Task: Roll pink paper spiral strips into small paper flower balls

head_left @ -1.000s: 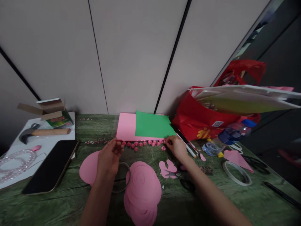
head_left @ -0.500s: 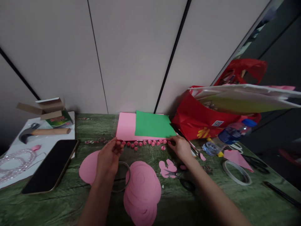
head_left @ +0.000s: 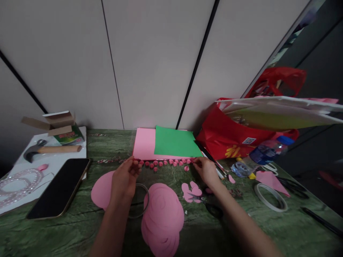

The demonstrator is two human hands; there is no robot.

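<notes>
My left hand (head_left: 127,177) is at the near left corner of a pink paper stack (head_left: 144,142), its curled fingertips pinching the edge. My right hand (head_left: 206,168) pinches the near right corner of the same stack; its fingertips are partly hidden. A sheet of green paper (head_left: 175,142) lies on the stack. Between my hands, small pink paper rolls (head_left: 160,164) sit in a row along the near edge. Close to my left wrist are a ring of tape (head_left: 147,200) and a pink paper oval (head_left: 101,191). Scissors (head_left: 213,210) and pink cutouts (head_left: 190,189) lie left of my right forearm.
Overlapping pink paper circles (head_left: 162,217) lie in front. At left are a phone (head_left: 60,189), a hammer (head_left: 59,149), an opened box (head_left: 68,135) and a bead string (head_left: 34,175). A red bag (head_left: 214,134), a bottle (head_left: 264,155) and a white tape roll (head_left: 284,206) stand at right.
The whole view has shifted very slightly. Both hands stay at the corners of the pink paper stack; nothing else has visibly moved.
</notes>
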